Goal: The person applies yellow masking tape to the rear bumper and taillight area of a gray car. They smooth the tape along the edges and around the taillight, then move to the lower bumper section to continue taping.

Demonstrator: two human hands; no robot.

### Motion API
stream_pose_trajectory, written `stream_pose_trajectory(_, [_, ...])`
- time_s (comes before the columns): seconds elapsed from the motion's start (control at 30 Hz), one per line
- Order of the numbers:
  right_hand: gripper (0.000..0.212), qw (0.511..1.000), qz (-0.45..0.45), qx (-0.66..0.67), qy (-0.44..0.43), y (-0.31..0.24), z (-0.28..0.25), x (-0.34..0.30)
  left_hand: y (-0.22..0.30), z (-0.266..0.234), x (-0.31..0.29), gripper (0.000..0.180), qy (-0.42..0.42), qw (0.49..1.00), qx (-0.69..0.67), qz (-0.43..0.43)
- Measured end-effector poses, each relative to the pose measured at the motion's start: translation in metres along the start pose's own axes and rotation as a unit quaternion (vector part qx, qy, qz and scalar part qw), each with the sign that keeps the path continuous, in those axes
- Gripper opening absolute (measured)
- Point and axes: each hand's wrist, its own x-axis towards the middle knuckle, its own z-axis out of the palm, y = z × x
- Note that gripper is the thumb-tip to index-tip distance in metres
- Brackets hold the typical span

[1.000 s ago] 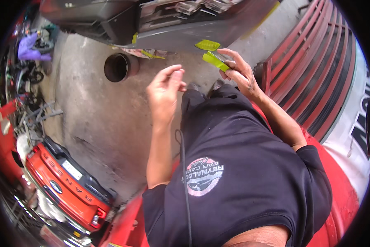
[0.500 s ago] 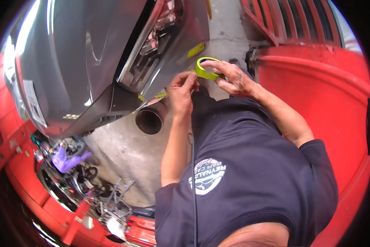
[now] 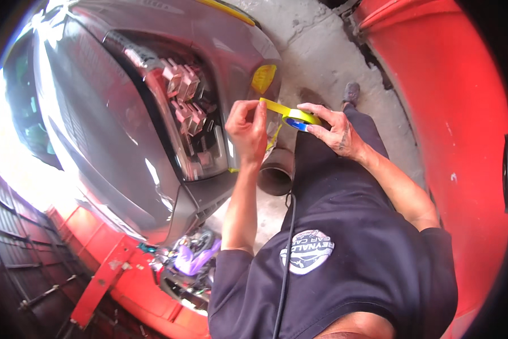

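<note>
Within the right hand [image 3: 342, 133], the tape roll [image 3: 303, 118] shows partly.

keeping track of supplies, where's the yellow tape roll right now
In the head view, the yellow tape roll is in the right hand, above and right of centre, its pulled-out strip reaching the left hand.

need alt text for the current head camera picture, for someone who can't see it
A person's left hand pinches the end of a yellow tape strip running from the roll held in the right hand. To the left is a grey car with a headlight and a yellow patch; a large red surface curves along the right.
</note>
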Motion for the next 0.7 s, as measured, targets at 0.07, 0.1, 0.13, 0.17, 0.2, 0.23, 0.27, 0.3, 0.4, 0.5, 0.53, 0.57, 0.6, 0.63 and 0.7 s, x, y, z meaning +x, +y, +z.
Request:
stream_pose_trajectory(0.07, [0.046,0.997,0.026,0.070,-0.014,0.012,0.000,0.004,0.009,0.000,0.013,0.008,-0.023,0.997,0.067,0.032])
stream_pose_trajectory(0.1, [0.046,0.993,0.041,0.105,-0.019,0.016,0.001,0.006,0.012,0.000,0.021,0.007,-0.038,0.992,0.110,0.054])
stream_pose_trajectory(0.13, [0.042,0.986,0.067,0.151,-0.018,0.021,0.000,0.010,0.013,0.004,0.029,0.007,-0.047,0.992,0.111,0.046])
stream_pose_trajectory(0.17, [0.041,0.989,0.049,0.135,-0.020,0.028,-0.003,0.013,0.018,0.005,0.032,0.007,-0.056,0.990,0.125,0.019])
stream_pose_trajectory(0.2, [0.040,0.992,0.032,0.119,-0.024,0.036,-0.007,0.018,0.022,0.007,0.036,0.007,-0.060,0.989,0.136,0.016])
stream_pose_trajectory(0.23, [0.039,0.994,0.016,0.100,-0.027,0.040,-0.009,0.022,0.024,0.007,0.040,0.007,-0.065,0.988,0.143,0.011])
stream_pose_trajectory(0.27, [0.038,0.993,0.027,0.106,-0.042,0.040,-0.014,0.027,0.028,0.007,0.043,0.006,-0.062,0.985,0.164,0.012])
stream_pose_trajectory(0.3, [0.038,0.991,0.017,0.124,-0.040,0.045,-0.014,0.034,0.030,0.006,0.047,0.006,-0.058,0.981,0.184,0.013])
stream_pose_trajectory(0.4, [0.039,0.981,0.005,0.190,-0.047,0.050,-0.014,0.054,0.041,0.003,0.065,0.007,-0.042,0.972,0.231,0.026])
stream_pose_trajectory(0.5, [0.040,0.950,0.083,0.279,-0.111,0.028,-0.018,0.080,0.046,-0.012,0.086,0.007,-0.031,0.967,0.253,0.018])
stream_pose_trajectory(0.53, [0.041,0.959,0.064,0.253,-0.108,0.030,-0.013,0.088,0.045,-0.015,0.097,0.006,-0.029,0.963,0.265,0.040])
stream_pose_trajectory(0.57, [0.042,0.967,0.043,0.228,-0.106,0.032,-0.008,0.097,0.043,-0.020,0.108,0.006,-0.026,0.959,0.277,0.062])
stream_pose_trajectory(0.6, [0.042,0.974,0.028,0.201,-0.100,0.026,-0.002,0.099,0.043,-0.031,0.115,0.006,-0.029,0.953,0.298,0.044])
stream_pose_trajectory(0.63, [0.041,0.980,0.009,0.175,-0.094,0.017,0.005,0.104,0.050,-0.038,0.125,0.006,-0.035,0.951,0.303,0.053])
stream_pose_trajectory(0.7, [0.042,0.974,-0.004,0.215,-0.064,0.010,0.017,0.121,0.055,-0.052,0.152,0.007,-0.042,0.951,0.296,0.077])
